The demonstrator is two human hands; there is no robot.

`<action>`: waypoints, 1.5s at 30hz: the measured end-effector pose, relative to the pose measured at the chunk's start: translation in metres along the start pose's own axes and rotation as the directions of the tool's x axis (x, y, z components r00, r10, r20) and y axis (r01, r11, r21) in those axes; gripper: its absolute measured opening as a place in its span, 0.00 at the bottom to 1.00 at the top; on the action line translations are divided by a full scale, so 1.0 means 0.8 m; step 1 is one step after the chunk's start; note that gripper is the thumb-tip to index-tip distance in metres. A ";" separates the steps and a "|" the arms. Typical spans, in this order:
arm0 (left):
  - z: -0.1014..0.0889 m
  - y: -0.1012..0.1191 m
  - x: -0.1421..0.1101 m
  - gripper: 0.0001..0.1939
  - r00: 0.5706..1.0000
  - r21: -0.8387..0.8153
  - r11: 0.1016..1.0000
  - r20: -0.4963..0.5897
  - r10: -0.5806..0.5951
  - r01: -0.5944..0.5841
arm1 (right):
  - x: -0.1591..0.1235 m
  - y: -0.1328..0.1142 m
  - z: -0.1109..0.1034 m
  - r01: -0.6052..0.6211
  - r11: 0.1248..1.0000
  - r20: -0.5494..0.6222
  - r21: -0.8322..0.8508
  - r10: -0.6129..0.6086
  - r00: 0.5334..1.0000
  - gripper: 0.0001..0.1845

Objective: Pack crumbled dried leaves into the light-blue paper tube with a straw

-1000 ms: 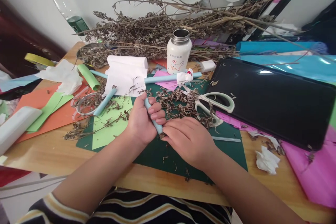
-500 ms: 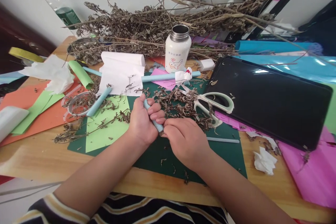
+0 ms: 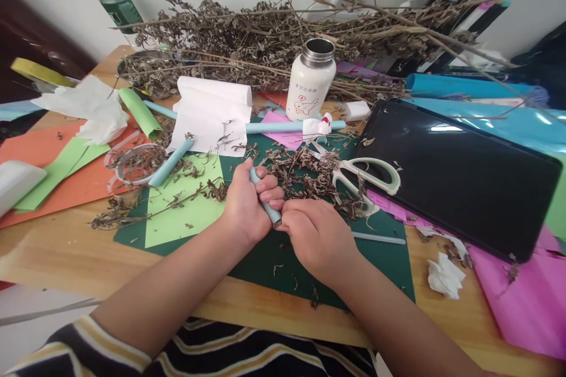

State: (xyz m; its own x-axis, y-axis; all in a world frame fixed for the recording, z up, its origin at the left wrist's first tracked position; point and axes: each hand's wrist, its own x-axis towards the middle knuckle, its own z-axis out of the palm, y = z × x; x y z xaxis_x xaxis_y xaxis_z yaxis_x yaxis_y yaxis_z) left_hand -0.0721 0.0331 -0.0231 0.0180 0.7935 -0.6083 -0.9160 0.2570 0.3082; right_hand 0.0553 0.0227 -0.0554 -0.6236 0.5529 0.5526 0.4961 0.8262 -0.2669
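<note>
My left hand point(image 3: 246, 203) is wrapped round a light blue paper tube point(image 3: 265, 203), held slanted over the dark green cutting mat point(image 3: 375, 262). My right hand point(image 3: 316, 237) is curled at the tube's lower end, fingertips pinched against its opening; what they pinch is hidden. A pile of dried plant bits point(image 3: 305, 174) lies just beyond both hands. White-handled scissors point(image 3: 367, 179) rest to the right of that pile.
Dried branches point(image 3: 274, 41) heap along the back, with a white bottle point(image 3: 312, 79) in front. A black tablet point(image 3: 460, 171) lies right, pink paper point(image 3: 526, 291) below it. White paper point(image 3: 210, 118), more blue tubes point(image 3: 170, 162), green and orange sheets point(image 3: 66, 177) and a tape ring point(image 3: 132, 165) sit left.
My right hand has curled from lying flatter on the mat into a pinch at the tube's end. The view has shifted slightly; my left hand keeps its grip.
</note>
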 end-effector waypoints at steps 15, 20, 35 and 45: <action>0.003 0.006 -0.012 0.22 0.994 -0.131 0.989 0.097 -0.052 0.064 | 0.008 0.011 -0.014 0.072 0.938 -0.108 0.338 -0.038 0.993 0.01; -0.001 0.010 -0.015 0.22 0.993 -0.146 0.989 0.120 -0.017 0.034 | 0.006 0.010 -0.014 0.041 0.908 -0.061 0.416 -0.017 0.998 0.08; 0.000 0.000 -0.016 0.18 0.997 -0.098 0.995 0.065 0.035 -0.029 | 0.006 -0.002 -0.008 -0.226 0.907 0.096 0.354 0.205 0.974 0.06; -0.001 0.001 -0.009 0.18 0.996 -0.080 0.994 0.038 0.083 -0.080 | 0.006 0.003 -0.005 -0.244 0.915 0.196 0.321 0.188 0.963 0.05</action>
State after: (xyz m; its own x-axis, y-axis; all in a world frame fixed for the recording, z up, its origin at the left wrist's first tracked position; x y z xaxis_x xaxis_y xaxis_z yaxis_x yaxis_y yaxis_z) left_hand -0.0734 0.0270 -0.0189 -0.0432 0.8325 -0.5523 -0.9437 0.1474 0.2960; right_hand 0.0563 0.0271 -0.0500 -0.6251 0.7086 0.3273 0.4122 0.6557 -0.6326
